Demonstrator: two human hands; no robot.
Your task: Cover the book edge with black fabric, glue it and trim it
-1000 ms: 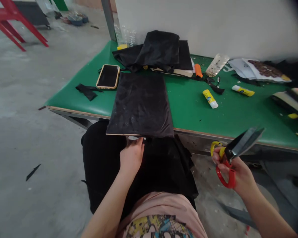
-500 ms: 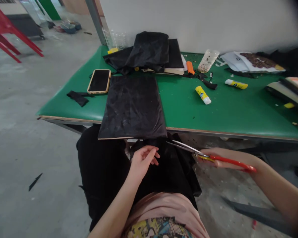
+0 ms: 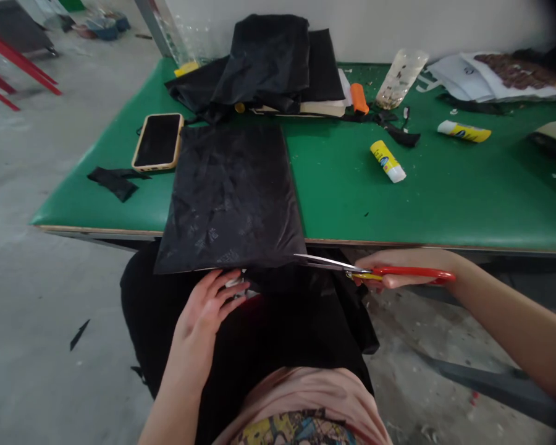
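A board covered in black fabric (image 3: 231, 191) lies on the green table (image 3: 445, 204), its near edge jutting over the table's front. My left hand (image 3: 208, 306) rests just below that edge, fingers spread and reaching under it, touching the loose black cloth on my lap (image 3: 282, 321). My right hand (image 3: 398, 269) grips red-handled scissors (image 3: 352, 269) held flat, blades pointing left with their tips at the board's near right corner.
A phone (image 3: 157, 141) lies left of the board, black scraps (image 3: 113, 180) beside it. Folded black fabric (image 3: 269, 62) is piled at the back. Two glue sticks (image 3: 388, 161) (image 3: 463, 131), an orange tube (image 3: 359, 99) and a clear bottle (image 3: 401, 71) lie to the right.
My right hand swung the scissors from raised at the right down and left to the board's near corner. My left hand left the board's edge, then returned beneath it.
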